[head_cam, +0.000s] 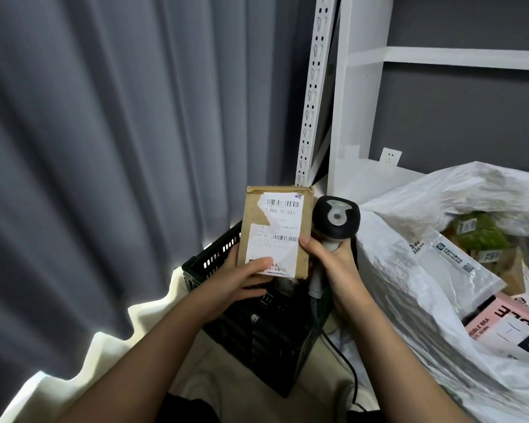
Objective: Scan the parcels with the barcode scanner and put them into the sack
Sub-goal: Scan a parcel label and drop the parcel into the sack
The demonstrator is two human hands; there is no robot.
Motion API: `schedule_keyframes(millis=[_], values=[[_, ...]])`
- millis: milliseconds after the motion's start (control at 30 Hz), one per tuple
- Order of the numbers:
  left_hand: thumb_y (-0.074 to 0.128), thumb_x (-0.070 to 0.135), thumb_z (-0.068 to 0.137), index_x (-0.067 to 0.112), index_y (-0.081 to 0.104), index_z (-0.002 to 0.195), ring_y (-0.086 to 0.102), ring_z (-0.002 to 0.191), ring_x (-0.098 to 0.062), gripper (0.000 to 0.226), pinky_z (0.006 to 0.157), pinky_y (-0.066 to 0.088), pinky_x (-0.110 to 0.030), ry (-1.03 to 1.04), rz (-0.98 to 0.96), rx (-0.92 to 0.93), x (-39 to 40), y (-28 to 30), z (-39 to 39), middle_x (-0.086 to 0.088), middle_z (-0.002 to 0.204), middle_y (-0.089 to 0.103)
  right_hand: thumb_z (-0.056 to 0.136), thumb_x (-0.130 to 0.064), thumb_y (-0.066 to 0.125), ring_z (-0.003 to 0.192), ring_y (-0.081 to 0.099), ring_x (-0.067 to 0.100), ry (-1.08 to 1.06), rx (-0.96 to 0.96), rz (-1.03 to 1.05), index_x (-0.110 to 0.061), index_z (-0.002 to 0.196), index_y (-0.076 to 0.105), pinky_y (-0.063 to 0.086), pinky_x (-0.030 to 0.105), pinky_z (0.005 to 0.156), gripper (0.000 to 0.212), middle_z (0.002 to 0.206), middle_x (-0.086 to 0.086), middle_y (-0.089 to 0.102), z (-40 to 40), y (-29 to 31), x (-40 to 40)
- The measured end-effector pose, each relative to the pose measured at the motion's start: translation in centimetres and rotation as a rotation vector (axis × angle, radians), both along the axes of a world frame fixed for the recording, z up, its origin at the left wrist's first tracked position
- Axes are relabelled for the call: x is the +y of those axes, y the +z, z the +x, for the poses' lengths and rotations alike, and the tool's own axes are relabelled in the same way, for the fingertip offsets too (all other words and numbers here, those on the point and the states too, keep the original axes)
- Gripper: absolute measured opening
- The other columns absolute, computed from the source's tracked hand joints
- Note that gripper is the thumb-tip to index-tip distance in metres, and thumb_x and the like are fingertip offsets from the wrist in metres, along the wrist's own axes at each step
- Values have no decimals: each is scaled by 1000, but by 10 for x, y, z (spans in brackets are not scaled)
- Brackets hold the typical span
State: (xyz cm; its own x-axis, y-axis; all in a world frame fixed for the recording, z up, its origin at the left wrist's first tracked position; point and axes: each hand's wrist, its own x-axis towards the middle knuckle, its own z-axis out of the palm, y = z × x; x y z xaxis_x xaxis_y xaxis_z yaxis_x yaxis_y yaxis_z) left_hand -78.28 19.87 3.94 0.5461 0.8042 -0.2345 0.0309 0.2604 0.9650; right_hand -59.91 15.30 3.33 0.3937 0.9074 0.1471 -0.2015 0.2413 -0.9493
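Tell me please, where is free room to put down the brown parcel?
Free patches: the white shelf board between the shelf post and the sack, and the pale floor in front of the black crate. Crowded: the sack mouth, full of parcels, and the crate, below the brown parcel and both hands.

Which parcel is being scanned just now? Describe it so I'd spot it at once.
Start at the grey curtain and look down to the black crate. Above it the left hand holds up a flat brown cardboard parcel beside the scanner. Unlike the parcels in the white sack, its white label is torn.
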Motion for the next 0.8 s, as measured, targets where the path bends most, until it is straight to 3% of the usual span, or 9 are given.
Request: schedule_keyframes(millis=[33, 100, 167, 233, 333, 433, 567, 800], values=[[74, 32, 79, 29, 38, 135, 67, 107, -26, 67, 92, 54, -42, -16, -55, -46, 1, 0, -2, -5, 127, 63, 68, -29, 84, 115, 64, 21, 2, -4, -15, -14, 139, 45, 50, 44, 99, 82, 128, 6, 66, -1, 0, 0], [65, 20, 85, 21, 45, 131, 67, 105, -30, 50, 92, 54, -43, 11, -119, -128, 4, -1, -4, -10, 122, 66, 72, -31, 81, 87, 67, 13, -6, 14, -41, -12, 135, 47, 53, 31, 78, 75, 115, 6, 68, -2, 2, -1], [61, 12, 89, 16, 49, 129, 68, 104, -31, 42, 89, 56, -39, 83, -149, -193, 9, -2, -5, -12, 118, 68, 84, -24, 74, 63, 56, 10, -28, 35, -53, -10, 131, 49, 48, 24, 60, 55, 98, 6, 64, -4, 4, -4], [62, 10, 89, 12, 48, 131, 69, 101, -29, 44, 85, 58, -35, 192, -162, -229, 15, -6, -5, -13, 116, 69, 89, -17, 69, 57, 51, 10, -72, 11, -73, -10, 122, 55, 45, 22, 56, 37, 84, 3, 61, -5, 6, -7], [67, 6, 85, 8, 43, 135, 69, 101, -25, 55, 85, 57, -32, 367, -148, -230, 27, -16, -6, -11, 120, 66, 88, -10, 67, 45, 40, 15, -60, -27, -105, -7, 91, 57, 35, 24, 47, 11, 57, 3, 49, -8, 8, -12], [70, 3, 82, 10, 36, 139, 65, 108, -25, 66, 90, 53, -32, 477, -154, -246, 36, -26, -6, -12, 127, 61, 89, -6, 65, 39, 33, 15, 29, 9, -143, -9, 73, 54, 29, 25, 42, 20, 49, 5, 42, -17, 10, -19], [71, -1, 80, 15, 27, 142, 59, 116, -26, 77, 103, 47, -39, 587, -154, -291, 41, -31, -5, -14, 135, 53, 89, -6, 64, 36, 32, 15, 200, 1, -155, -7, 72, 52, 30, 25, 42, 21, 47, 7, 41, -24, 11, -29], [75, 1, 77, 21, 18, 145, 59, 116, -25, 91, 100, 49, -39, 676, -105, -215, 48, -39, -5, -13, 136, 49, 90, -3, 59, 35, 31, 14, 343, 38, -179, -16, 60, 58, 30, 23, 41, 33, 48, 7, 39, -24, 11, -35]])
